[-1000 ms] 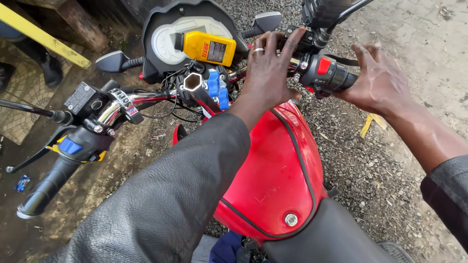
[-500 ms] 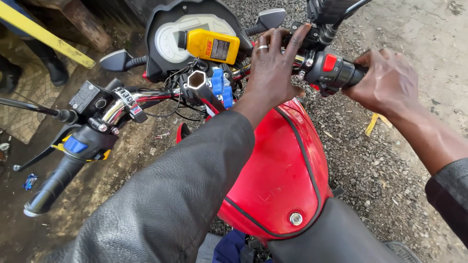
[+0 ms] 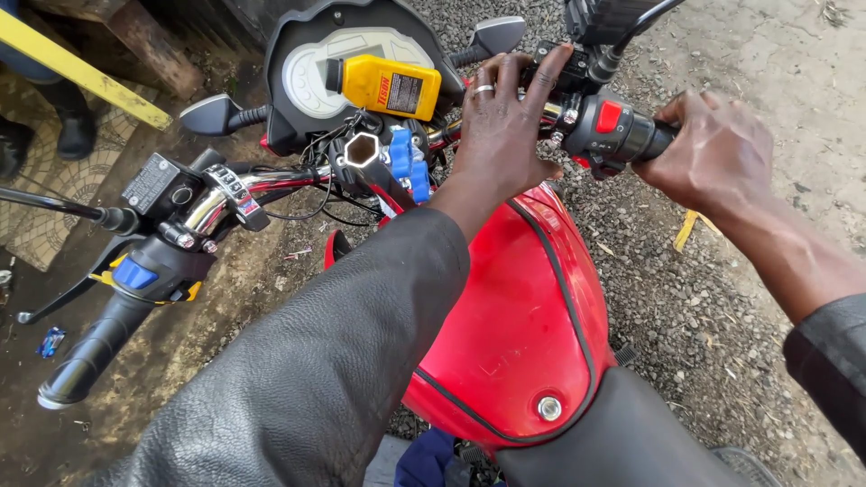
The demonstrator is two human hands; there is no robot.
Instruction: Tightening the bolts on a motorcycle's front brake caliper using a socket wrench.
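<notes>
I look down on a red motorcycle with a glossy fuel tank point(image 3: 519, 334). My left hand point(image 3: 505, 122), a ring on one finger, reaches across the tank with fingers spread on the black parts at the right side of the handlebar. My right hand point(image 3: 713, 153) is wrapped around the right handlebar grip point(image 3: 645, 137), beside the switch housing with a red button point(image 3: 609, 117). A yellow plastic bottle point(image 3: 388, 86) lies on the instrument cluster point(image 3: 316, 63). Blue keys point(image 3: 408, 164) hang near the steering stem nut point(image 3: 361, 150).
The left handlebar grip point(image 3: 90, 347) with its lever and blue switch juts toward the lower left. Mirrors point(image 3: 207, 115) stick out on both sides. Gravel ground lies to the right, dirt to the left. A yellow bar point(image 3: 81, 68) and someone's dark boots point(image 3: 54, 126) are at the upper left.
The view has shifted slightly, so the bike sits lower and to the right in frame. My right hand has closed more firmly over the grip. My left hand stays at the handlebar.
</notes>
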